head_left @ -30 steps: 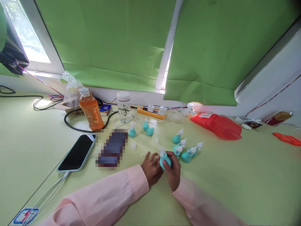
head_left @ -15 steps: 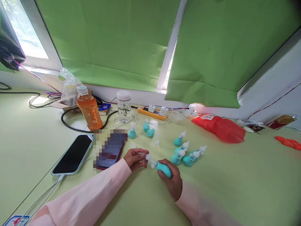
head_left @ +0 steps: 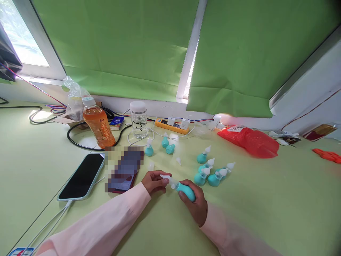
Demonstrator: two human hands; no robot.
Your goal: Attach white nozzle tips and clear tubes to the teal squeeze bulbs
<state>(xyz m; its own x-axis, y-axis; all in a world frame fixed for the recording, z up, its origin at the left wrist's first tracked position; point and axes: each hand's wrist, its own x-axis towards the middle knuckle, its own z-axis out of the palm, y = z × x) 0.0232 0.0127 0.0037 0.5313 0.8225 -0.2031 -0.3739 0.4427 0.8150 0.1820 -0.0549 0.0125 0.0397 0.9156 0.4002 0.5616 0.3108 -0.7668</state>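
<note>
My right hand (head_left: 198,206) is wrapped around a teal squeeze bulb (head_left: 187,192), which lies tilted with its neck toward the left. A small clear fitting (head_left: 173,185) sits at the bulb's neck. Between the thumb and fingers of my left hand (head_left: 154,182) is a small white translucent tip (head_left: 165,177), close to that fitting. Whether tip and fitting touch is too blurred to tell. Right of my hands stand several teal bulbs (head_left: 214,180) with white pointed tips. Beyond my hands are a tipped bulb (head_left: 149,150) and a bare bulb (head_left: 170,149). A loose white tip (head_left: 178,161) lies nearby.
Two phones, one dark-screened (head_left: 82,176) and one partly pixelated (head_left: 126,174), lie left. Behind them stand an orange drink bottle (head_left: 98,124) and a clear jar (head_left: 138,122). A yellow power strip (head_left: 172,126) with cables and a red plastic bag (head_left: 250,141) are farther back.
My left fingers have turned the white tip, so it now points more toward the left. My right hand keeps its hold on the bulb. The view has shifted slightly.
</note>
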